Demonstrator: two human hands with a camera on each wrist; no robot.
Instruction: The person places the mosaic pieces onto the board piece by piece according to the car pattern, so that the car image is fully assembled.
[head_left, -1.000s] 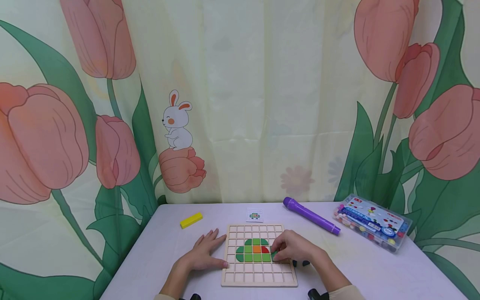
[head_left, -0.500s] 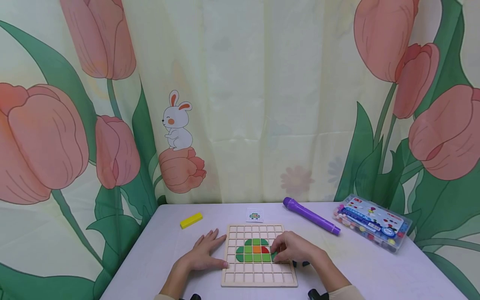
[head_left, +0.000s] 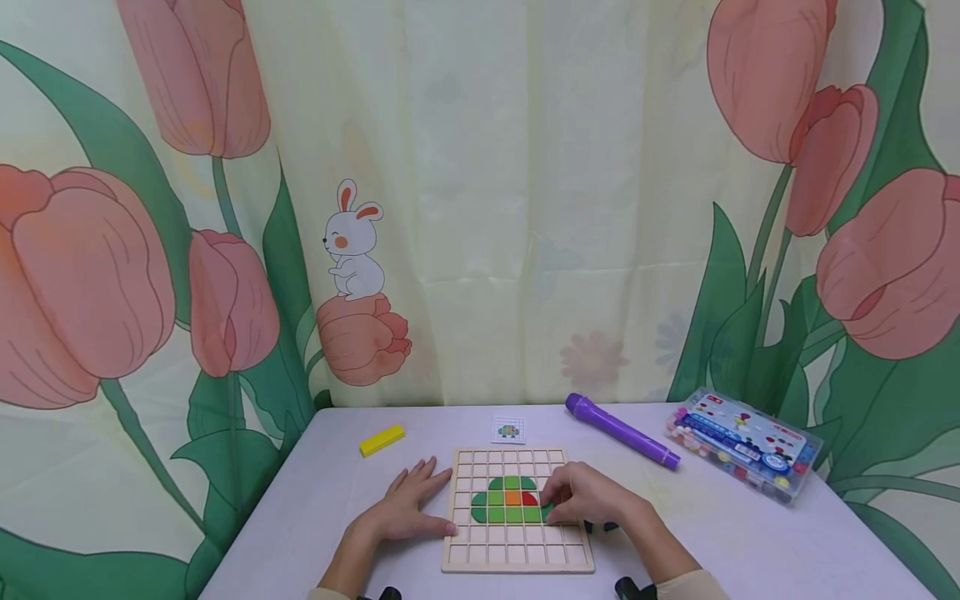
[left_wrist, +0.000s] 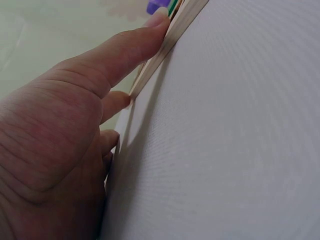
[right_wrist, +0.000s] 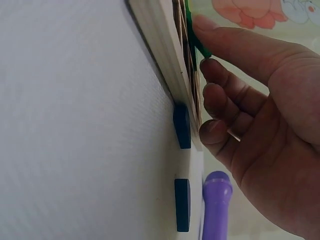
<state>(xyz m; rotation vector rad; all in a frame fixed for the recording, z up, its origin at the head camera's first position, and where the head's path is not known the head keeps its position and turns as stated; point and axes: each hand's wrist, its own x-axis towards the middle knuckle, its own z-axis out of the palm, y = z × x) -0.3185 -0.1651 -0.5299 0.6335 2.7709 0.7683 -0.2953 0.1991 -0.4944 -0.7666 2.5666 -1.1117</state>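
A wooden grid board (head_left: 517, 560) lies on the table, with green, orange and red tiles forming a rounded pattern in its cells. My right hand (head_left: 588, 493) is over the board's right part. Its thumb and index finger pinch a dark green tile (right_wrist: 201, 46), which sits tilted at the grid in the right wrist view. The other fingers of that hand are curled. On the board's left side, my left hand (head_left: 411, 504) rests with fingers spread. Its thumb (left_wrist: 135, 47) lies on the board's edge, and the fingertips reach along the side.
Two dark blue tiles (right_wrist: 182, 205) stand right of the board, partly hidden by the right arm in the head view. Behind it lie a small pattern card (head_left: 508, 431), a yellow block (head_left: 382, 441), a purple microphone-shaped object (head_left: 622, 432) and a clear box of colourful pieces (head_left: 746, 446).
Both hands keep their places, and the green tile stays between the right thumb and finger. The head view has shifted very slightly.
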